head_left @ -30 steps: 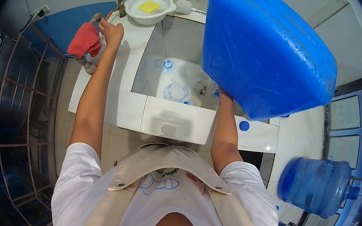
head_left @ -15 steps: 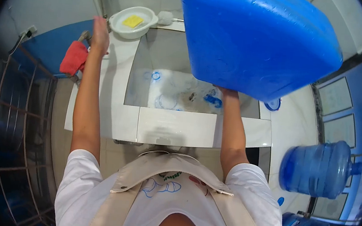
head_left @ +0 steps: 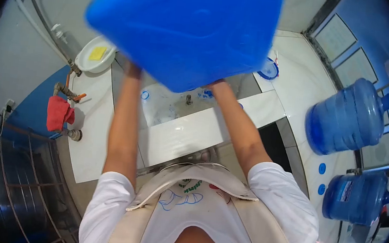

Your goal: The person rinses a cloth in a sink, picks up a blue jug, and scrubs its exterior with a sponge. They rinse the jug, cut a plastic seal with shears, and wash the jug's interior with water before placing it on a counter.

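A large blue water jug [head_left: 185, 25] is held high above the white tiled sink [head_left: 189, 130], its base turned toward the camera. My left hand [head_left: 133, 71] reaches up under its left side and my right hand [head_left: 215, 85] under its right side. Both hands are mostly hidden behind the jug. In the sink basin below lie several blue rings and caps [head_left: 145, 94] on the wet floor.
A white bowl with a yellow sponge [head_left: 95, 54] sits at the sink's far left corner. A red cloth [head_left: 58, 113] hangs on a tap pipe at left. Two blue water jugs [head_left: 346, 116] [head_left: 357, 198] lie on racks at right. A metal rack [head_left: 23, 170] stands at left.
My left hand left the tap by the red cloth and came up under the jug. The jug swung left and now sits above the sink between both hands.
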{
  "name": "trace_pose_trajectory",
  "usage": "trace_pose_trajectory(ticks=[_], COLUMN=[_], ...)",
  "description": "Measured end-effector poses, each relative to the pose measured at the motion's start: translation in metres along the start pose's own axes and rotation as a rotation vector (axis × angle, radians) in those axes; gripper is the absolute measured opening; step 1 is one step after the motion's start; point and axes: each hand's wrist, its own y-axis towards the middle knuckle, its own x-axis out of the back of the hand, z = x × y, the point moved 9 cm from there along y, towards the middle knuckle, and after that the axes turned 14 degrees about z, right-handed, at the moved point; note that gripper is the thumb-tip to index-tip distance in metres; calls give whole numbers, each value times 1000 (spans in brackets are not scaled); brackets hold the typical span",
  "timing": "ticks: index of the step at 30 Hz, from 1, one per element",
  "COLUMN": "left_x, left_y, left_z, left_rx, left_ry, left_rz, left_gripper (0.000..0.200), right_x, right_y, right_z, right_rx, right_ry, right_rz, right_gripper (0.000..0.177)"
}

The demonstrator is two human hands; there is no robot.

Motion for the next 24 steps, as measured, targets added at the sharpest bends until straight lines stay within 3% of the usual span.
trace_pose_trajectory(ticks=[1,3,4,8,9,12,14,16,18,19,21,22,23,24], left_x=[2,-28,7,111,135,180,186,165,116,80,11,-23,-54,-83], left_y=[0,-22,-8,38,42,107,149,180,192,182,139,107,70,28], left_z=[-2,26,-15,-25,26,-67,-128,-191,-259,-281,-300,-296,-293,-269], left_rx=[-7,551,810,828,844,614,401,219,5,-48,-189,-103,-78,-222], left_ry=[-9,-1448,-1245,-943,-932,-757,-638,-583,-301,-181,66,237,379,606], left_rz=[8,320,146,4,-54,-138,-72,88,392,599,996,1186,1439,1481], left_gripper=[65,62,71,83,81,64,54,45,41,40,47,50,46,34], right_x=[1,7,11,42,51,72,81,81,49,0,-58,-77,-86,-99], right_y=[3,0,-4,-31,-39,-59,-65,-64,-56,-57,-39,-28,-23,-15], right_z=[0,16,30,91,105,142,158,166,190,189,169,155,143,126], right_rx=[45,115,141,276,313,406,444,465,357,198,198,195,203,218], right_ry=[0,-11,-27,-118,-146,-252,-324,-350,-1268,-1413,-1735,-1805,-1803,-1929], right_rz=[-21,-42,-50,-103,-121,-188,-233,-250,-658,-788,-676,-595,-583,-517], right_gripper=[46,45,44,42,41,40,39,38,31,31,46,52,52,53])
